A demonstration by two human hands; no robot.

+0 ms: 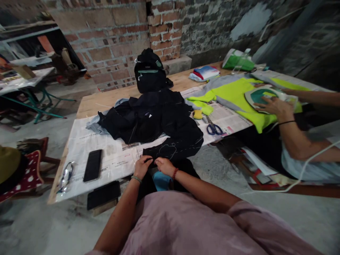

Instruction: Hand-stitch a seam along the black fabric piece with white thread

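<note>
A dark garment point(175, 117) lies bunched on the table, its near end hanging over the front edge toward my lap. Pale stitch lines and a loose loop of white thread show on that end. My left hand point(142, 167) is closed in a pinch on the garment's near edge. Close beside it, my right hand point(164, 166) pinches the same edge, fingertips nearly meeting those of the left. Any needle between the fingers is too small to make out. Blue-handled scissors point(213, 128) lie right of the garment, near a small yellow piece point(197, 114).
A phone point(92, 165) and glasses point(66, 175) lie on the newspaper-covered table point(77, 141) at left; another black device point(103, 195) sits lower. A black backpack point(150, 72) stands behind. At right, a co-worker's hands hold an iron point(261, 97) on a yellow-grey garment point(231, 94).
</note>
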